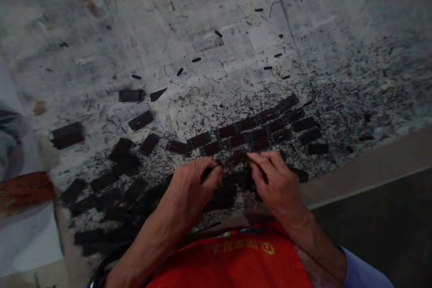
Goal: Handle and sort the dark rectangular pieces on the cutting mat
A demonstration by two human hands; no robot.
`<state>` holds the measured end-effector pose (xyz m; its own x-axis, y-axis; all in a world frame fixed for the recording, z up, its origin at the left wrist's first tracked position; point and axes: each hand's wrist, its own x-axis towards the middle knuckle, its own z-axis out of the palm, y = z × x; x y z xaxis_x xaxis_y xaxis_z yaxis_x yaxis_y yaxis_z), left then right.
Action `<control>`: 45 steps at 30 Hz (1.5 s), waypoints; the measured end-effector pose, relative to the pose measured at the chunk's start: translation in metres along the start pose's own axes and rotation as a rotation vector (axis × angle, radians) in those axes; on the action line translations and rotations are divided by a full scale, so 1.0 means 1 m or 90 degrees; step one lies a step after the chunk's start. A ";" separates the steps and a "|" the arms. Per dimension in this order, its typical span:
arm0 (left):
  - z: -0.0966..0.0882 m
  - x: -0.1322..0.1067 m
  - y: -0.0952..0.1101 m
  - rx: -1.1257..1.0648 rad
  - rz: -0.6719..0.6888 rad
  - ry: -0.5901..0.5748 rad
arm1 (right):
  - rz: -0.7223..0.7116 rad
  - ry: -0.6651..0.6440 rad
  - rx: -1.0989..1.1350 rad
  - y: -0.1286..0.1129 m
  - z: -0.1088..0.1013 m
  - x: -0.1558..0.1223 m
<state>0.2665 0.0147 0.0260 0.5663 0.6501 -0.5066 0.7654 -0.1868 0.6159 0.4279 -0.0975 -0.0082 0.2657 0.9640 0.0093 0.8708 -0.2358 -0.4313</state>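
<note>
My right hand [278, 182] pinches the right end of a small dark rectangular piece [237, 157] with a reddish-brown face, just above the table. To the left of that piece, my left hand [194, 180] is closed, thumb and forefinger tips together. Whatever those fingertips hold, if anything, is too dark and small to make out. Beyond both hands, similar dark pieces [259, 137] lie in slanting, roughly joined rows. More black pieces [224, 198] lie under and between my hands, partly hidden by them.
A loose heap of black pieces [114, 202] spreads along the table's near left side. Thin dark scraps [354, 81] litter the pale, stained tabletop [151, 4]. White paper [30, 238] and a reddish-brown item [27, 193] sit at the left edge. A red apron [229, 263] borders the near edge.
</note>
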 end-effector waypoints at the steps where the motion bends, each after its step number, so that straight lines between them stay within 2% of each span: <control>1: -0.002 -0.003 0.000 -0.025 -0.003 0.001 | 0.004 0.002 0.014 0.000 0.000 0.001; 4: -0.001 -0.010 0.000 -0.134 -0.020 -0.019 | 0.017 0.009 0.047 0.000 0.000 0.002; 8: 0.008 -0.013 0.004 -0.359 -0.080 -0.102 | 0.052 0.029 0.116 -0.003 -0.009 0.005; 11: 0.014 -0.013 0.006 -0.485 -0.114 -0.167 | 0.082 -0.009 0.211 -0.010 -0.019 0.006; 15: 0.021 -0.013 0.009 -0.520 -0.117 -0.192 | 0.103 -0.127 0.353 -0.020 -0.024 0.007; 20: 0.025 -0.017 0.008 -0.514 -0.111 -0.185 | 0.128 -0.174 0.409 -0.025 -0.022 0.007; 24: 0.027 -0.020 0.005 -0.485 -0.096 -0.151 | 0.165 -0.190 0.371 -0.026 -0.023 0.008; 27: 0.028 -0.021 0.004 -0.476 -0.082 -0.123 | 0.228 -0.195 0.396 -0.026 -0.022 0.007; 30: 0.030 -0.022 0.005 -0.453 -0.076 -0.106 | 0.241 -0.210 0.414 -0.023 -0.020 0.006; 33: 0.033 -0.026 0.001 -0.368 -0.054 -0.073 | 0.221 -0.148 0.345 -0.019 -0.018 0.008; 36: 0.039 -0.031 -0.008 -0.218 0.049 0.032 | 0.195 -0.083 0.268 -0.015 -0.015 0.011; 40: 0.044 -0.035 -0.020 -0.011 0.224 0.138 | 0.141 -0.066 0.223 -0.013 -0.011 0.015; 43: 0.045 -0.035 -0.024 0.111 0.284 0.171 | 0.103 -0.061 0.203 -0.013 -0.010 0.017; 45: 0.046 -0.035 -0.025 0.180 0.296 0.144 | 0.089 -0.064 0.192 -0.013 -0.009 0.017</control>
<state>0.2417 -0.0369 0.0008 0.8063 0.5884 -0.0607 0.5216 -0.6588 0.5422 0.4248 -0.0787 0.0054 0.3184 0.9357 -0.1519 0.6636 -0.3344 -0.6692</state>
